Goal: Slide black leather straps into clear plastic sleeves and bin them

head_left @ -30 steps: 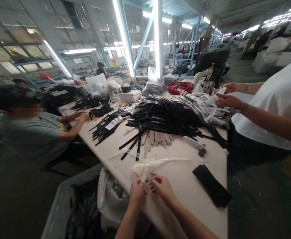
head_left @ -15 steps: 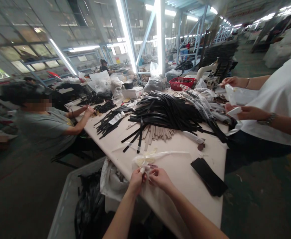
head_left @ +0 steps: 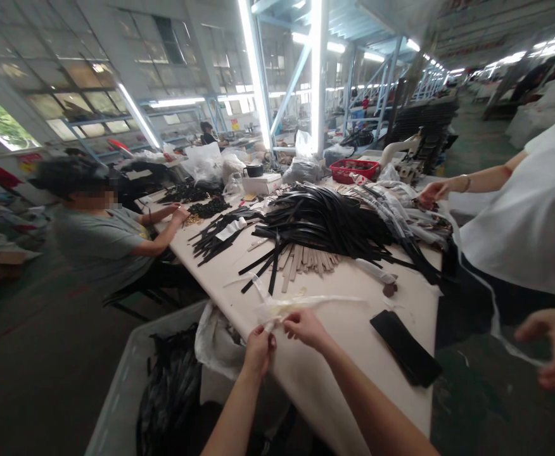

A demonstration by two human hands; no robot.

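Observation:
At the near edge of the pale table (head_left: pixel 348 367), my left hand (head_left: pixel 259 349) pinches a small white strip (head_left: pixel 274 324). My right hand (head_left: pixel 305 328) is closed at the other end of this strip, thumb and fingertips together. Just beyond my fingers lies crumpled clear plastic film (head_left: pixel 325 301), with a few yellowish bits at its left part. Farther up, a large heap of black straps (head_left: pixel 325 218) covers pale flat strips (head_left: pixel 303 259). To the right rests a black flat stack (head_left: pixel 405 348).
A grey bin (head_left: pixel 116 386) of black material stands below left, beside a white sack (head_left: pixel 218 345). One co-worker (head_left: pixel 97 234) sits at left; another in a white top (head_left: pixel 510 215) stands at right, holding a long white strip (head_left: pixel 491 297). A red basket (head_left: pixel 353 170) is at the back.
My hands stay close together, the right one slightly higher on the strip. The right-hand co-worker has drawn a long white strip out, one hand coming down toward the lower right. The view has shifted slightly.

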